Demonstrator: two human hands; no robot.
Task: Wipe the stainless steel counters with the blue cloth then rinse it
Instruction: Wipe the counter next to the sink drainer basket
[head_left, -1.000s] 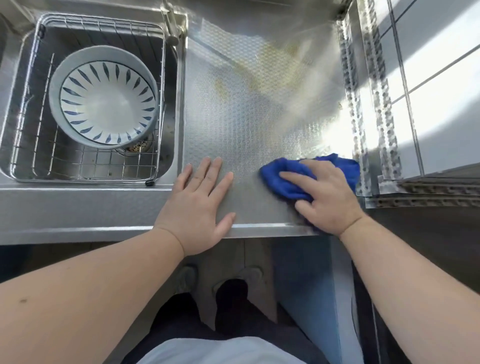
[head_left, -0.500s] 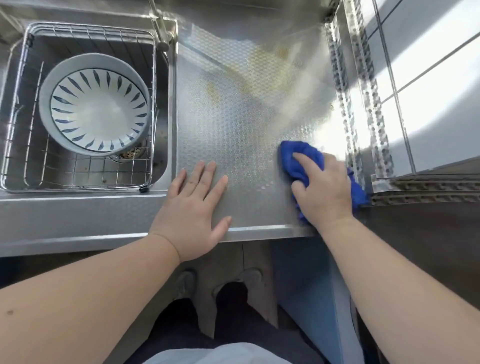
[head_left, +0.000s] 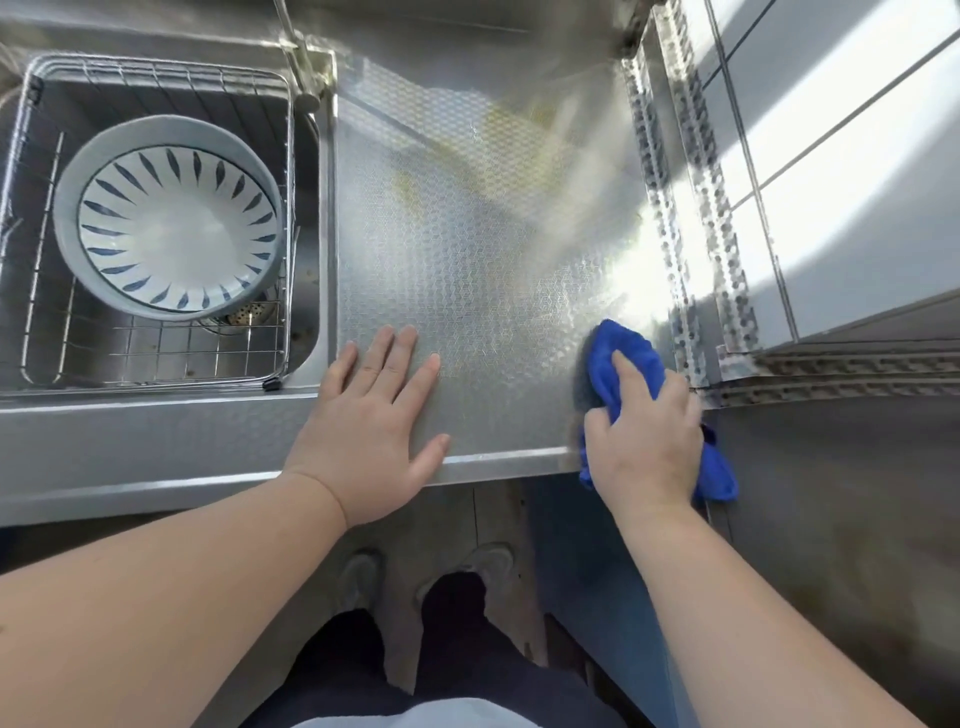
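Both bare forearms reach forward from the body. The left hand (head_left: 371, 421) lies flat, palm down, fingers straight and slightly spread, thumb out to the right, on the desk (head_left: 467, 260). The right hand (head_left: 647, 441) is bunched at the desk's near right corner, knuckles up, fingers curled into the blue cloth (head_left: 623, 348), forefinger stretched forward over it.

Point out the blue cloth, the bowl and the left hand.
blue cloth (head_left: 618, 345): head view, bunched far end ahead of the fingers.
bowl (head_left: 171, 228): head view, white inner bottom.
left hand (head_left: 371, 423): head view, back of the hand, flat on the counter.
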